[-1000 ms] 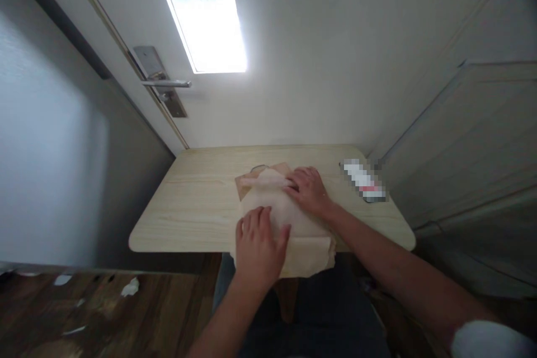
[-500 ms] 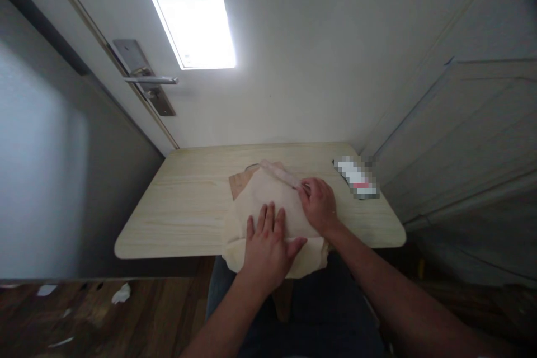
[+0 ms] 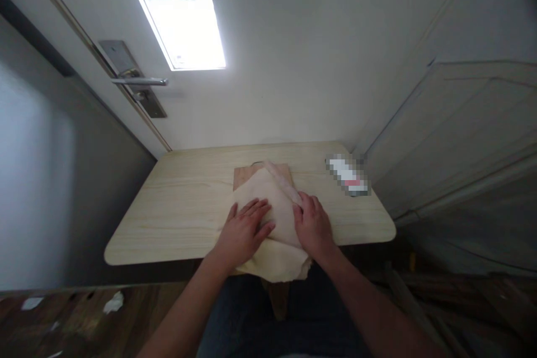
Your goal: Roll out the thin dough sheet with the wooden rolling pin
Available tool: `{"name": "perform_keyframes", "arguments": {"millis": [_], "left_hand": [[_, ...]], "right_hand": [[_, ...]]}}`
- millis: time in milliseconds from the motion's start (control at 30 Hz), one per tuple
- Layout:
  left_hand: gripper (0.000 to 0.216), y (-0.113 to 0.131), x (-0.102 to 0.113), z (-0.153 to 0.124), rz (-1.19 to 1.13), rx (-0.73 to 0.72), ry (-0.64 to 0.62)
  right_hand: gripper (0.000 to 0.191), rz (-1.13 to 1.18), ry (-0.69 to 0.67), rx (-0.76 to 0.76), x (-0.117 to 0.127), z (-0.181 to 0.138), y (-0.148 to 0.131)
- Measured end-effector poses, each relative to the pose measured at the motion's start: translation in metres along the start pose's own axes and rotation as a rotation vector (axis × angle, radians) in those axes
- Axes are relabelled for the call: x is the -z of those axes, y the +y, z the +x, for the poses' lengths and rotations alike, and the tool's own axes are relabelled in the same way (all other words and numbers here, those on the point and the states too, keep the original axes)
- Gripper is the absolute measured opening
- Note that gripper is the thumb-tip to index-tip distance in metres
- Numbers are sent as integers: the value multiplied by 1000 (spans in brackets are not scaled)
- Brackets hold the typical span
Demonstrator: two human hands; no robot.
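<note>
A thin cream cloth [image 3: 280, 262] lies over a wooden board [image 3: 244, 178] and hangs past the table's near edge toward my lap. The board's far corners show beyond the cloth, with a thin dark loop behind them; the rest is covered. My left hand [image 3: 243, 229] rests palm down on the left part of the cloth, fingers stretched out and angled to the right. On the right side, my right hand [image 3: 314, 225] has its thumb and bent fingers closed on the cloth's folded edge, which runs up toward the board's far end.
The pale wooden table [image 3: 176, 201] stands against a white door with a metal handle [image 3: 146, 82]. At the table's right lies a flat object [image 3: 347, 174], blurred out by pixels. A crumpled white scrap [image 3: 113, 303] is on the floor at left.
My left hand has slid left across the cloth and turned its fingers rightward. My right hand is slightly nearer to me, still at the cloth's edge. More of the board's far right corner shows.
</note>
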State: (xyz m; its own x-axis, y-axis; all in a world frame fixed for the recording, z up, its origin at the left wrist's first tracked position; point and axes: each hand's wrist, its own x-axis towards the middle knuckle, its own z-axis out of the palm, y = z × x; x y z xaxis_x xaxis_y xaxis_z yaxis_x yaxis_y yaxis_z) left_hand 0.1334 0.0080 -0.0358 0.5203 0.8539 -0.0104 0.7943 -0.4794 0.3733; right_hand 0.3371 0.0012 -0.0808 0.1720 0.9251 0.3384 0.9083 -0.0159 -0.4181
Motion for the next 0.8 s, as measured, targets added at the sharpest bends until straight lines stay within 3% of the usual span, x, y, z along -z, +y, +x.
{"name": "perform_keyframes", "arguments": {"millis": [100,200,300,400,500,600,700,800], "left_hand": [[48,5,2,-14,-25,-2,47],[40,14,-4,-47,-158,78,199],[36,14,-23,-90,-399,359,430],[46,6,-50,-118,-722,702,420],[55,-1,-67,-118,-1219,987,341],[48,0,-71,-102,-1630,1043,426],[33,8,-69,-92,-1726,1000,512],[29,13,-69,-93,-1607,1062,578]], "right_hand": [[32,1,-15,-53,8,18,14],[32,-120,-67,-93,15,42,34],[32,-215,-105,-78,18,60,52],[31,-235,-98,-38,17,70,63],[31,-261,-55,-36,15,74,63],[33,-260,38,-13,14,70,51],[32,-154,45,87,8,58,32],[28,-61,-24,164,-1,41,14]]}}
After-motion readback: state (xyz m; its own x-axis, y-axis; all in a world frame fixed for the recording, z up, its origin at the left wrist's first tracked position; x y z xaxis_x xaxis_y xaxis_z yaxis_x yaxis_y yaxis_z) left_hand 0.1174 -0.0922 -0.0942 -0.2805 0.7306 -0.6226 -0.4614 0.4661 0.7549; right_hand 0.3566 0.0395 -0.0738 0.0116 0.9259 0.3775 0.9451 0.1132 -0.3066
